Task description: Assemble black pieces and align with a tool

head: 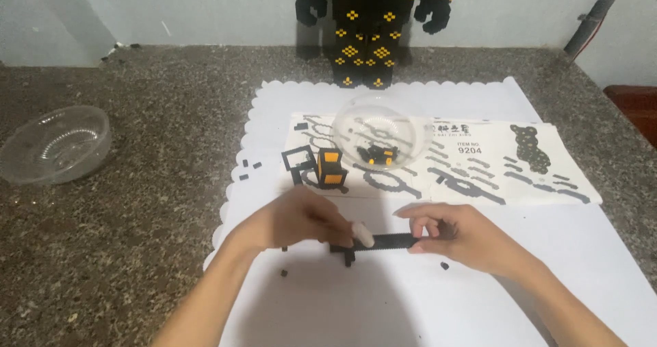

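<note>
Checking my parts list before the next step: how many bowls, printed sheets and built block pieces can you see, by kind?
Clear bowls: 2, one empty, one holding small blocks
Instruction sheet: 1
Black-and-yellow block figure: 1
Small orange-and-black assembly: 1
Black block strip, held by left hand and right hand: 1
Total: 6

Both forearms entered from the lower edge and converged toward the centre. The left hand (pixel 291 222) lay palm-down, knuckles raised, its fingers curled and its fingertips (pixel 363 235) pinched together at the right. The right hand (pixel 455 236) faced it, thumb and forefinger closed in a pinch, remaining fingers folded loosely. The hands were near each other, not touching.
</note>
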